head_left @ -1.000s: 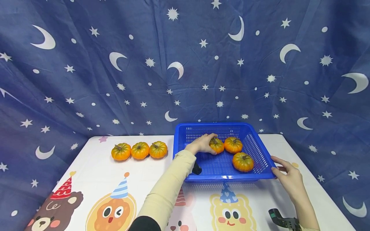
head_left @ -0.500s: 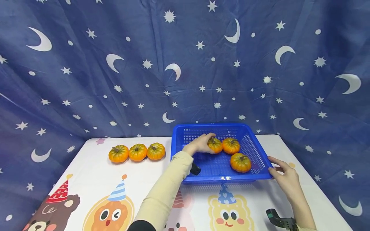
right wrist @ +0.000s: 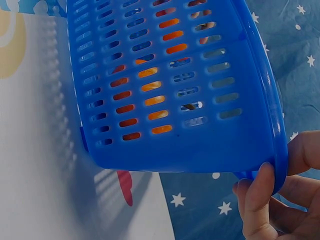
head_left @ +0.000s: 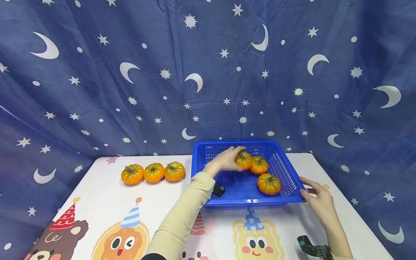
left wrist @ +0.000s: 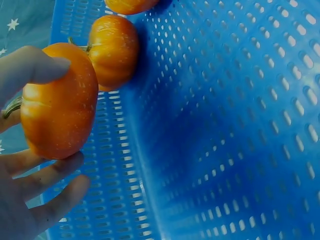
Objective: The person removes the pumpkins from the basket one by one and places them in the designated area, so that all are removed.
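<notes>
Left hand: the left hand reaches into the basket; its thumb and fingers grasp opposite sides of one pumpkin. That spread likely suits a round, ribbed shape with a short stem.
Held pumpkin: small orange-and-green ribbed pumpkin, inside the basket at its far side, stem toward the palm in the left wrist view. Cannot tell whether it touches the basket floor.
Basket: blue rectangular perforated plastic basket, on the right half of the worktop.
Right hand: the right hand pinches the basket rim at the near right corner, thumb and fingers on either side; probably steadies a light basket while the other hand works inside.
Other pumpkins in basket: an orange ribbed pumpkin with a brownish stem just beside the held one; a rounder orange-green ribbed pumpkin nearer the front.
Row on left: three small orange-green ribbed pumpkins, side by side, stems up, outside the basket; close spacing looks deliberate.
Worktop: white worktop covering with cartoon prints.
Behind: dark blue fabric backdrop with white moons and stars.
</notes>
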`<state>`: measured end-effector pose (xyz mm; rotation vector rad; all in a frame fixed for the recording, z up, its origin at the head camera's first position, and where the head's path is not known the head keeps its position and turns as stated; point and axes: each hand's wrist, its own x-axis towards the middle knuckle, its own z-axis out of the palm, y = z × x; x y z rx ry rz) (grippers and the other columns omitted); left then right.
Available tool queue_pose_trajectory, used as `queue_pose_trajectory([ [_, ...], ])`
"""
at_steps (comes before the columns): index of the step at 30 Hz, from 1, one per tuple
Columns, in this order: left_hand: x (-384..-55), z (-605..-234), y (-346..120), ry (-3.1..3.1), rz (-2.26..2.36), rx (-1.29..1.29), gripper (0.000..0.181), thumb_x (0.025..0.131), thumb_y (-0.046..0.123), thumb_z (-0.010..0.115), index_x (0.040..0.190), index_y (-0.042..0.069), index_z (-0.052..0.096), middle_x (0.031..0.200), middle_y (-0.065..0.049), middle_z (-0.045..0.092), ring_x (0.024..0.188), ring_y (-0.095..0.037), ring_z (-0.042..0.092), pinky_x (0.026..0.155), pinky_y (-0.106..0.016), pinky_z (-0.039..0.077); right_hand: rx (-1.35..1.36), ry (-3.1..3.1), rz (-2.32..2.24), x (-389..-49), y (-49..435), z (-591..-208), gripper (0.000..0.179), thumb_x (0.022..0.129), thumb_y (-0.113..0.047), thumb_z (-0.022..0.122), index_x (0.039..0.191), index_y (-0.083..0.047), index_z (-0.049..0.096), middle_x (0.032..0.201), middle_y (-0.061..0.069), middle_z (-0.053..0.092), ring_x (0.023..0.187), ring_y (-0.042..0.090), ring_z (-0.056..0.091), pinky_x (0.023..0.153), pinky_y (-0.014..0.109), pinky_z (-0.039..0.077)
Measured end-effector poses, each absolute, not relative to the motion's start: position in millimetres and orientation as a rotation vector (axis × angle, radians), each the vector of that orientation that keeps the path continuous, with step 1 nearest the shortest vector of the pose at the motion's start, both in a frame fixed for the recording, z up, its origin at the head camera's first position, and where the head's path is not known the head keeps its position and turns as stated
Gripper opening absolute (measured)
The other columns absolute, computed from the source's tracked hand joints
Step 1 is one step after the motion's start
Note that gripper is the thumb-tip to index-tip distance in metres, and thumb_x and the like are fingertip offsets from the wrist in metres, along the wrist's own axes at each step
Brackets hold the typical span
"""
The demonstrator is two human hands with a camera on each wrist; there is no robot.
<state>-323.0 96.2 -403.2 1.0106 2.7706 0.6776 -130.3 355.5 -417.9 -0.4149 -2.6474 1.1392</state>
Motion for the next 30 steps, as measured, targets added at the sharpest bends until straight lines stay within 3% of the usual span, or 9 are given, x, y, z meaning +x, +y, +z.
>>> queue_pose_trajectory([
  [8, -315, -389, 91, 2.821, 0.602, 1.007, 0.083, 0.077, 0.036, 0.077, 0.148, 0.028, 0.034, 0.132, -0.01, 0.051, 0.117, -0.026, 0.056, 0.094, -0.044, 0.049, -0.415, -2.654, 1.122, -131, 356, -418, 0.046, 0.093, -0.013, 0.053, 0.138, -0.001, 0.049, 0.135, 0.028, 0.049, 0.113, 0.038, 0.051, 0.064, 0.016, 0.039],
  [16, -307, -374, 81, 2.888, 0.595, 1.016, 0.083, 0.075, 0.036, 0.078, 0.146, 0.033, 0.034, 0.127, -0.009, 0.053, 0.112, -0.025, 0.058, 0.088, -0.043, 0.052, -0.401, -2.651, 1.108, -130, 356, -418, 0.046, 0.093, -0.013, 0.054, 0.137, -0.001, 0.05, 0.134, 0.028, 0.05, 0.111, 0.037, 0.052, 0.063, 0.016, 0.039],
  [21, -301, -364, 74, 2.918, 0.604, 1.048, 0.085, 0.075, 0.036, 0.078, 0.147, 0.032, 0.034, 0.126, -0.008, 0.053, 0.107, -0.023, 0.057, 0.085, -0.041, 0.053, -0.396, -2.641, 1.088, -130, 357, -419, 0.045, 0.093, -0.013, 0.056, 0.136, -0.001, 0.052, 0.132, 0.027, 0.052, 0.095, 0.006, 0.05, 0.062, 0.015, 0.041],
  [23, -299, -361, 71, 2.924, 0.605, 1.052, 0.085, 0.075, 0.036, 0.077, 0.147, 0.032, 0.033, 0.125, -0.008, 0.052, 0.106, -0.023, 0.056, 0.084, -0.04, 0.053, -0.397, -2.641, 1.082, -130, 357, -419, 0.045, 0.093, -0.014, 0.056, 0.135, -0.002, 0.053, 0.132, 0.027, 0.053, 0.092, 0.002, 0.047, 0.062, 0.015, 0.041],
  [30, -289, -349, 60, 2.969, 0.575, 1.045, 0.086, 0.075, 0.035, 0.077, 0.148, 0.033, 0.031, 0.122, -0.006, 0.051, 0.104, -0.021, 0.055, 0.081, -0.039, 0.053, -0.393, -2.653, 1.09, -131, 357, -419, 0.045, 0.093, -0.014, 0.055, 0.136, 0.0, 0.051, 0.133, 0.028, 0.051, 0.108, 0.033, 0.052, 0.062, 0.016, 0.04],
])
